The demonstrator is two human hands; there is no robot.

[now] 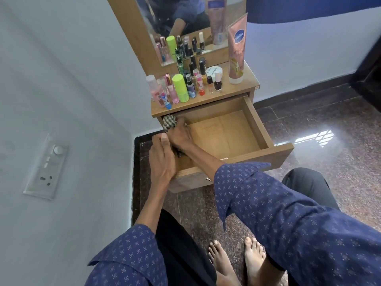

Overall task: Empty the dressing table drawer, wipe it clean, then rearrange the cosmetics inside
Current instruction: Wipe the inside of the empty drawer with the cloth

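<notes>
The drawer point(253, 124) stands pulled out from under the dressing table top point(245, 79), its bare wooden floor showing and nothing lying inside it. A checked cloth point(169, 122) sits bunched in the drawer's far left corner, right under the table's front edge, so the unwiped floor stretches away from it to the right and toward the drawer front. The right hand point(181, 135) reaches across the body into that corner, fingers curled round the cloth and pressing it to the wood; it is the hand placed to sweep rightward along the drawer's long side. The left hand point(161, 159) rests on the drawer's left wall near the front, fingers bent over the edge as if steadying it, thumb raised. The cosmetics point(181, 87) stand crowded on the table top behind, with the tall pink tube point(237, 50) at their right, well apart from both hands.
</notes>
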